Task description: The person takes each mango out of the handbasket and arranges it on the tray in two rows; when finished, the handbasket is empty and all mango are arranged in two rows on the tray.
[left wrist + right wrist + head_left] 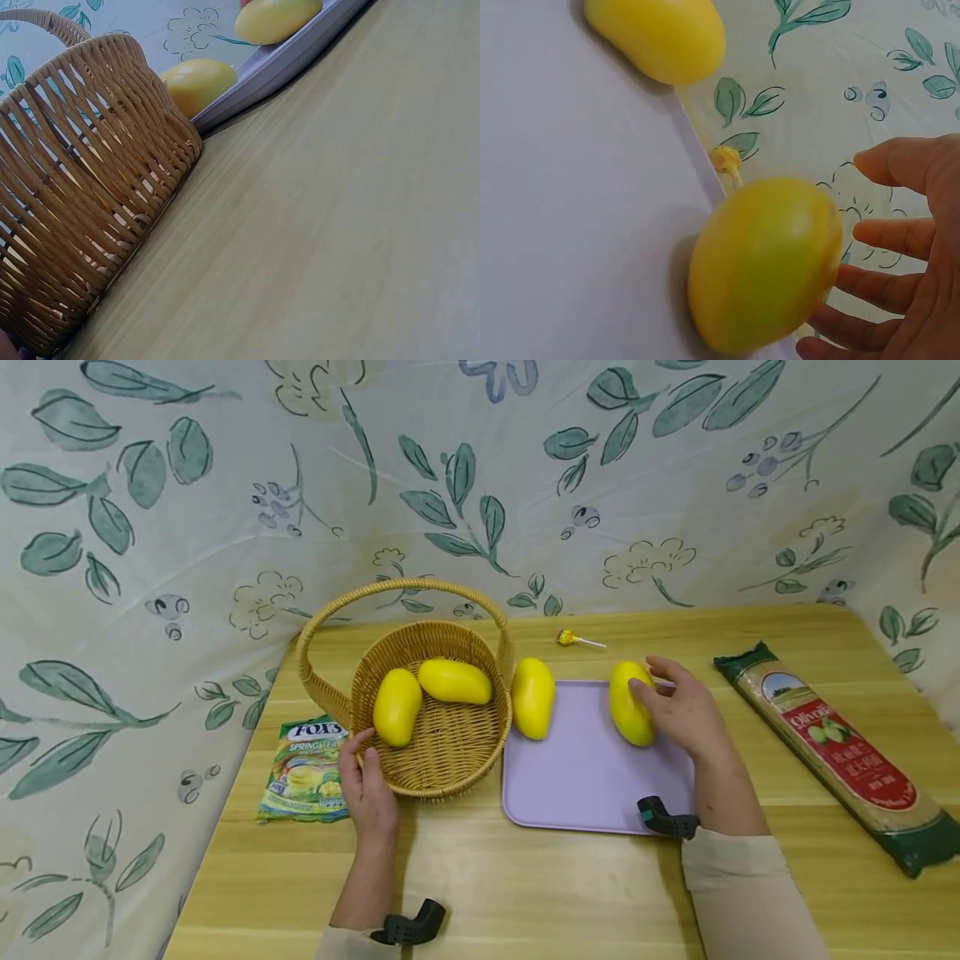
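Observation:
My left hand (pixel 371 797) holds the near left rim of a wicker basket (pixel 442 789) with a tall hoop handle; in the left wrist view the basket (pixel 112 157) hides most of that hand. Two yellow mangoes, one upright (pixel 397 707) and one sideways (pixel 454 682), lie inside. Another mango (pixel 533 698) lies at the left edge of a lilac tray (pixel 577 793). Towards the tray's right side is one more mango (pixel 632 703), with my right hand (pixel 682 714) beside it. The right wrist view shows the spread fingers (pixel 892 236) just right of that mango (pixel 765 262).
A lollipop (pixel 567 637) lies behind the tray. Left of the basket is a green candy bag (pixel 303 772). A long pack of pasta (pixel 840 747) lies slantwise at the right. Leaf-printed cloth (pixel 480 485) hangs behind the wooden table (pixel 510 893).

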Tool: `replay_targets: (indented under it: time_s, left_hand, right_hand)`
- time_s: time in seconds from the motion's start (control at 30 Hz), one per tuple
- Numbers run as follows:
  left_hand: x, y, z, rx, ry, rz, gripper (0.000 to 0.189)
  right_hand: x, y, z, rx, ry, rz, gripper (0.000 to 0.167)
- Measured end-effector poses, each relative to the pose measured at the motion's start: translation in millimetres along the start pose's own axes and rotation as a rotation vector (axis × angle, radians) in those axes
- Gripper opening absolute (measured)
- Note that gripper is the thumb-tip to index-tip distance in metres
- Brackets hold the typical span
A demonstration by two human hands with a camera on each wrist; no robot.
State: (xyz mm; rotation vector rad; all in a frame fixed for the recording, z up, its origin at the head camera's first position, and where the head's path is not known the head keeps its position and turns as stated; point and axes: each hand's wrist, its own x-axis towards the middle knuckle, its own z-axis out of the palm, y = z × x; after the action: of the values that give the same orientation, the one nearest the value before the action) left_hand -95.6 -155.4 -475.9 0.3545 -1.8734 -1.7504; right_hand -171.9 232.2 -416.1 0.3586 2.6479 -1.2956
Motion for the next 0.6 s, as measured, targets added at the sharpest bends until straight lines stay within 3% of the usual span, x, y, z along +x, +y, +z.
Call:
replay_targets:
  time_s: [0.1, 0.33, 0.43, 0.6]
  left_hand:
    - [0.4, -0.5, -1.5, -0.006, -0.004, 0.006, 0.032]
    - [-0.2, -1.1, -0.6, -0.003, -0.011, 0.027, 0.031]
    - [0.4, -1.8, -0.7, -0.004, -0.009, 0.039, 0.031]
    - [0.7, -2.0, -1.5, -0.004, -0.007, 0.050, 0.030]
  right_hand:
    - [-9.6, -9.0, -3.8, -0.011, 0.044, -0.032, 0.077]
    - [-46.2, -36.8, -8.1, -0.018, 0.103, -0.262, 0.064]
    - [-65.3, -50.7, -3.5, -0.023, 0.069, -0.365, 0.058]
    - [-91.9, -68.7, 14.9, -0.076, -0.094, -0.486, 0.054]
